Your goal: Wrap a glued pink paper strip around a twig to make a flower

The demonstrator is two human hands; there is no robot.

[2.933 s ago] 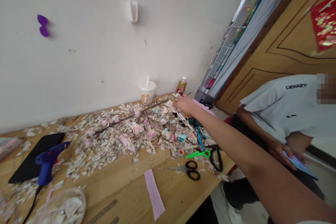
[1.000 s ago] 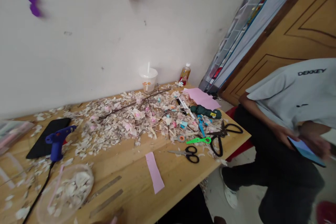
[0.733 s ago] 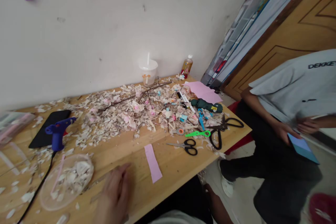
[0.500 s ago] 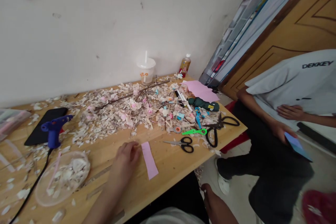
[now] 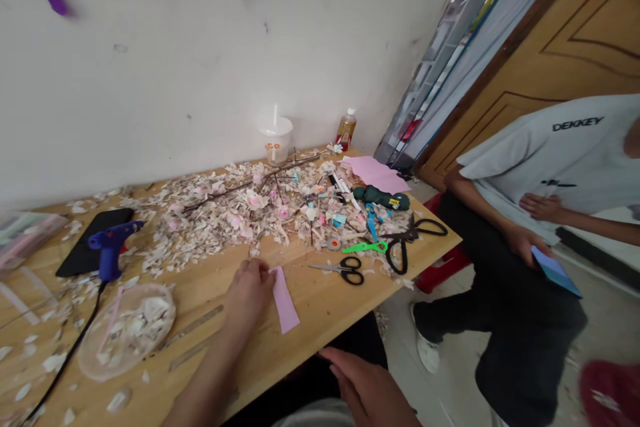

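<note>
The left hand (image 5: 249, 293), lower centre of the frame, rests on the wooden table (image 5: 325, 310) with fingers curled. Its fingertips meet the left edge of the pink paper strip (image 5: 284, 298), apparently pinching or pinning it. Whether the strip is lifted cannot be told; it looks flat on the wood, near the table's front edge.

The right hand (image 5: 373, 390), bottom centre, hangs below the table edge over the lap. It is loosely open, holding nothing and touching nothing on the table.

Tools lie to the right of the strip, likely kept within reach of the working hand: small black scissors (image 5: 345, 271) just beside it, then green scissors (image 5: 365, 247) and large black scissors (image 5: 407, 240) farther right.

A spread of pale petal scraps (image 5: 220, 213) covers the middle of the table. A blue glue gun (image 5: 109, 250) stands at centre left. A clear dish of scraps (image 5: 127, 330) sits at lower left.

A seated person in a grey shirt (image 5: 545, 167), at right, holds a blue phone (image 5: 555, 271).
</note>
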